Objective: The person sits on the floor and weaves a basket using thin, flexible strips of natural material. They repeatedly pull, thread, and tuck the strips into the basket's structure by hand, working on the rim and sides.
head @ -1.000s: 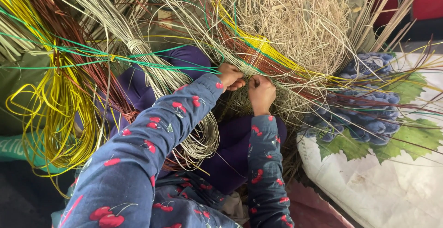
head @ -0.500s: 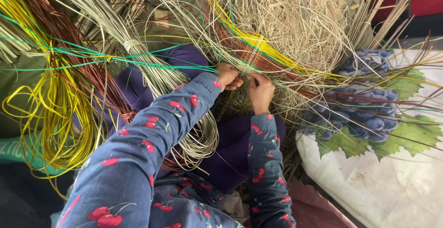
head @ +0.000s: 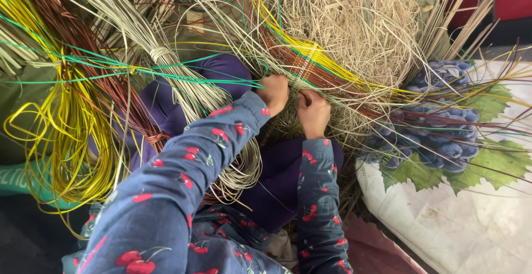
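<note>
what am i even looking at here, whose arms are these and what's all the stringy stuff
There is no machine here. The picture comes from a camera worn on a person's head, looking down at their own two arms in blue sleeves printed with red cherries.

The left hand and the right hand sit close together, both pressed into a patch of woven strips in brown, yellow and pale straw colour. The fingers are curled into the strands, so exactly which strand each hand grips cannot be made out.

Around them lie loose materials: a tied bundle of pale reeds, looping yellow strips, thin green strands and a tangle of dry straw. On the right lies a white sack with a grape picture.
</note>
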